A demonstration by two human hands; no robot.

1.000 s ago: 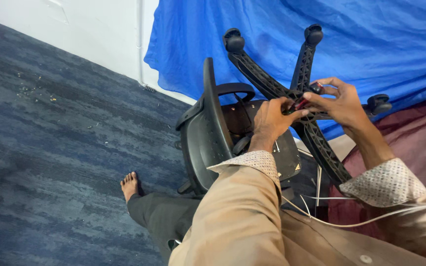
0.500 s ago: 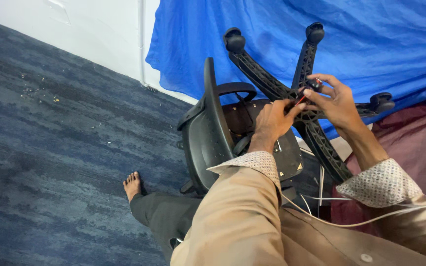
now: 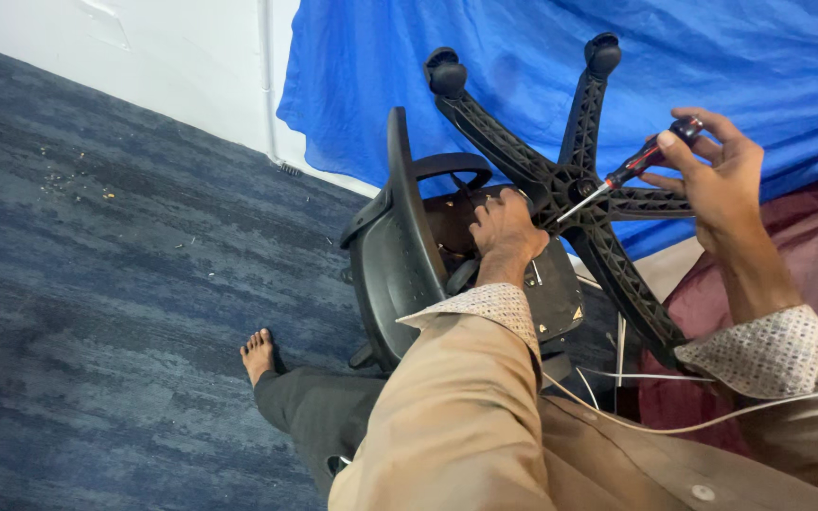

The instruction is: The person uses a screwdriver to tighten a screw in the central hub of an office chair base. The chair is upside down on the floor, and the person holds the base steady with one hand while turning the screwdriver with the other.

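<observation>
A black office chair (image 3: 409, 255) lies tipped on its side on the carpet, its backrest edge pointing up toward 12 o'clock and its five-armed wheel base (image 3: 570, 189) turned toward the camera. Two castors (image 3: 446, 71) sit at the ends of the arms reaching to 11 and 12 o'clock; the arm running to 5 o'clock passes behind the person's right sleeve (image 3: 773, 350). The right hand (image 3: 721, 180) is closed around the handle of a red-and-black screwdriver (image 3: 631, 172), held at about 2 o'clock from the hub, with the metal tip slanting down to the hub's centre; whether the tip actually sits in a screw is hard to tell from here. The left hand (image 3: 504, 227) is curled over the underside of the seat, just at 9 o'clock of the hub, fingers bent and pressed against the chair.

The left sleeve (image 3: 466, 378), tan with a patterned cuff, covers much of the seat's lower part. White cables (image 3: 617, 378) trail across the lap at 5 o'clock. A bare foot (image 3: 257, 355) rests on the mottled blue-grey carpet (image 3: 97, 284) at 8 o'clock. A blue cloth (image 3: 523, 57) hangs behind the chair, a maroon cloth (image 3: 807, 255) lies at 3 o'clock, and a white wall (image 3: 172, 57) closes the room at 11 o'clock.
</observation>
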